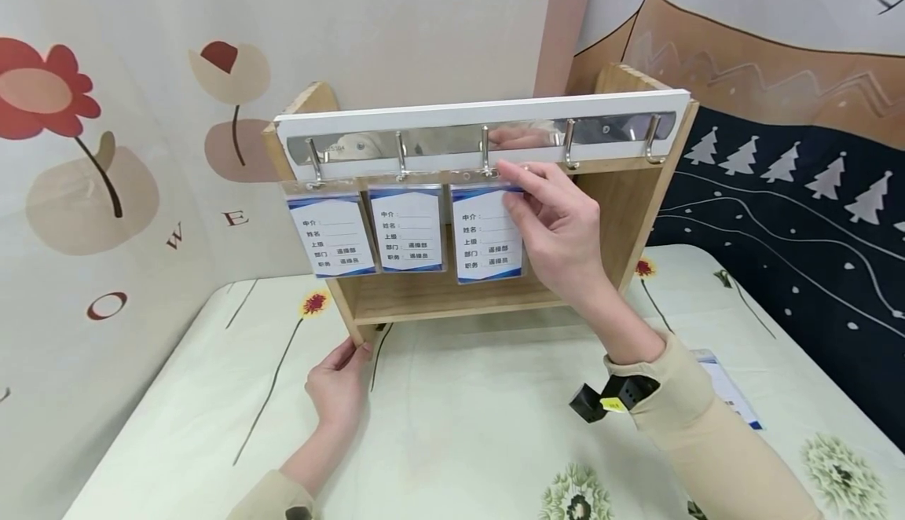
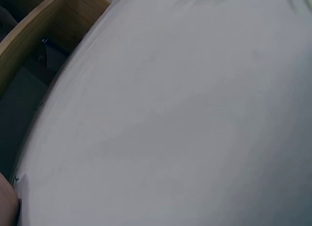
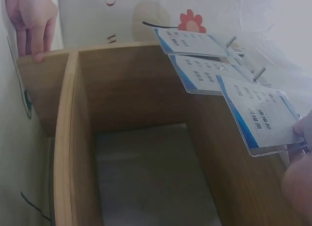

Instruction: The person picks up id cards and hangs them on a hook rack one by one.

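Pinching a third card holder (image 1: 484,249) by its upper right corner, the right hand (image 1: 566,229) stands before the upper front of the wooden shelf (image 1: 424,298), right of its middle. The holder's clear top strip meets the third hook (image 1: 485,151) along the shelf's top; whether it is caught there, I cannot tell. The left hand (image 1: 339,390) grips the shelf's lower left corner between thumb and fingers. A first card holder (image 1: 332,241) and a second card holder (image 1: 408,237) hang side by side at the shelf's upper left, each below its own hook. Across the shelf's top front runs a white board (image 1: 608,104) bearing a shiny metal rail (image 1: 441,143). A fourth card holder (image 1: 731,394) lies in front of the shelf and to its right, on the flowered tablecloth (image 1: 467,426), partly hidden by the right sleeve (image 1: 714,433). Behind the shelf rises a printed wall covering (image 1: 424,25).
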Demonstrator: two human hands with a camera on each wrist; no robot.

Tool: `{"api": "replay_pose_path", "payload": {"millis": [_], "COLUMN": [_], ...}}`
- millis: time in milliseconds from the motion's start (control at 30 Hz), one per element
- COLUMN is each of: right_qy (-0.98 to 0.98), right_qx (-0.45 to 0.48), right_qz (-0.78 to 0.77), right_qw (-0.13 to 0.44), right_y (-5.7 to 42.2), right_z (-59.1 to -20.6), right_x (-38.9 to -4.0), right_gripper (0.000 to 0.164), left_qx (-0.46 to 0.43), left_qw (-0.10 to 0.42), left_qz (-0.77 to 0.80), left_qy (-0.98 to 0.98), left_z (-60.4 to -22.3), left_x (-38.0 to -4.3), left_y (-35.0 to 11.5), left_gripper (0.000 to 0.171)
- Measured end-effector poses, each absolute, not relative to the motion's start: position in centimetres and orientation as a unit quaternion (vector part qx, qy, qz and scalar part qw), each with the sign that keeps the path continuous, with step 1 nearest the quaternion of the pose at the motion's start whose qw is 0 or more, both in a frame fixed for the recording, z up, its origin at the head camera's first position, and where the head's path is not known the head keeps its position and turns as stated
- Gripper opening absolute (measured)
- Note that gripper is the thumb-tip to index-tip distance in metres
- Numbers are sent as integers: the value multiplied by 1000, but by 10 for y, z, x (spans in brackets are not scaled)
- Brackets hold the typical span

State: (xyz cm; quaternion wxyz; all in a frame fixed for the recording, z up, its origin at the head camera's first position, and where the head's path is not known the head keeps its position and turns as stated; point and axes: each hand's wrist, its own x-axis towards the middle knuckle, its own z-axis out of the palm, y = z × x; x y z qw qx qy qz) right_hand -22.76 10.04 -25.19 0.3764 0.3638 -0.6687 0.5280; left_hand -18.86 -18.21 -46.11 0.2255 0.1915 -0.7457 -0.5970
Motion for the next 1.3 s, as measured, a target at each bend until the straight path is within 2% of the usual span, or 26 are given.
{"api": "replay_pose_path", "payload": {"millis": [167, 533, 900, 1300], "right_qy": [-682, -667, -627, -638], "right_qx": [348, 334, 355, 342], "right_qz": [540, 537, 574, 575], "right_qw": [349, 395, 389, 381], "right_y": [99, 94, 103, 122], "right_z": [-256, -261, -273, -287], "right_x": [-230, -236, -234, -220], "right_gripper": [37, 36, 35, 37], "left_qx": [193, 197, 190, 192], "left_qw": [223, 222, 235, 224], "left_qz": [-594, -592, -592, -599], "left_qy": [-749, -749, -747, -745], "left_z": [-460, -460, -458, -458], "left_x": [-188, -189, -188, -187], "left_y": [-181, -181, -182, -181], "left_gripper": [33, 33, 33, 34]}}
